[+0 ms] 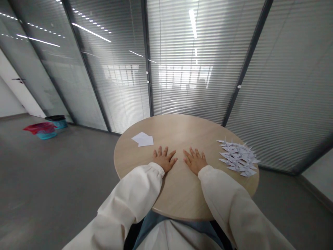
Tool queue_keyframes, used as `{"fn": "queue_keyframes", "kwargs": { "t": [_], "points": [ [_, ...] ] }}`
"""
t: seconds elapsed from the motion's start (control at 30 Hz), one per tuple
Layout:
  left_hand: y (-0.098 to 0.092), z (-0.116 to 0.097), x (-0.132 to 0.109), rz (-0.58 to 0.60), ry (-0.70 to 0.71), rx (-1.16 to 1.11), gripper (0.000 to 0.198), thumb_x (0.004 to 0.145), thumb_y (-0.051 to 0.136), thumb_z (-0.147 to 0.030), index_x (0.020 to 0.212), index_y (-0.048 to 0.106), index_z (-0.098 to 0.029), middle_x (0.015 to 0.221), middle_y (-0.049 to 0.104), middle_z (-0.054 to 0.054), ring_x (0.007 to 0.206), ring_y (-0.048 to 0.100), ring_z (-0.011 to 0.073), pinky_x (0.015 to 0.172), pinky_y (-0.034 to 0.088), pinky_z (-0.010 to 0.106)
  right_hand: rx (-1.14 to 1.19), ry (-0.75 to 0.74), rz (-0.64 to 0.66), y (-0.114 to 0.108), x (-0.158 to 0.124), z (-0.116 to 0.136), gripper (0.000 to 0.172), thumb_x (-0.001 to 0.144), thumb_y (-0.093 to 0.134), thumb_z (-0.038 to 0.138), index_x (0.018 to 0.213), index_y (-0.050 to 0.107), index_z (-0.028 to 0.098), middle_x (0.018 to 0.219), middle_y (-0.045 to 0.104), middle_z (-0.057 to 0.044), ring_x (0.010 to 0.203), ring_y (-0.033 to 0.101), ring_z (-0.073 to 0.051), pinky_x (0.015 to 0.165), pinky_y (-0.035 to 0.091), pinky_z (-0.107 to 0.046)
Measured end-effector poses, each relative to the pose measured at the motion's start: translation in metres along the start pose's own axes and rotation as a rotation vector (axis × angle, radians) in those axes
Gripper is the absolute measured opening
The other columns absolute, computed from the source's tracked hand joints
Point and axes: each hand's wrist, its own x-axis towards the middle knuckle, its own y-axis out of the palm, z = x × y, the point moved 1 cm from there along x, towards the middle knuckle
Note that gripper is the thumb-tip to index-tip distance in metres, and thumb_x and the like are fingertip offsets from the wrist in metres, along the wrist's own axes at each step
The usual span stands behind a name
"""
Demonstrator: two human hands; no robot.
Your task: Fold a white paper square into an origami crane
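Observation:
My left hand [165,159] lies flat on the round wooden table [179,198], palm down with its fingers spread. Opposite it, my right hand [195,160] rests the same way, a short gap between the two. Neither holds anything. Beyond my left hand, to its left, are white sheets of paper [143,139] lying flat and overlapping. Off to the right of my right hand sits a cluster of folded white paper cranes [239,158], several of them packed close together with pointed tips sticking out.
Glass partition walls with blinds [192,97] stand just behind the table. On the grey floor at the left are a bin with a red liner [43,129] and a bin with a black liner [57,121]. A white door [19,83] is at the far left.

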Motion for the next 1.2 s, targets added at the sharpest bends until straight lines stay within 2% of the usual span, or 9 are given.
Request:
{"fn": "queue_keyframes", "kwargs": {
  "t": [0.33,1.2],
  "points": [
    [-0.0011,0.0007,-0.0007,0.024,-0.012,0.082,0.061,0.080,0.013,-0.066,0.136,0.021,-0.044,0.148,0.018,0.001,0.134,0.007,0.0369,0.101,0.005,0.060,-0.029,0.030,0.058,-0.0025,0.0011,0.0032,0.051,0.091,0.018,0.051,0.140,0.015,0.036,0.149,0.011,-0.003,0.134,0.009,-0.030,0.103,0.007,-0.055],
    [-0.0033,-0.0012,-0.0004,0.029,-0.009,0.080,0.062,0.080,0.012,-0.067,0.136,0.021,-0.043,0.148,0.018,0.002,0.134,0.008,0.0371,0.101,0.006,0.060,0.003,0.030,0.054,-0.0029,0.0015,0.0025,0.052,0.091,0.018,0.052,0.140,0.016,0.036,0.149,0.011,-0.004,0.134,0.008,-0.030,0.103,0.007,-0.055]
  ]
}}
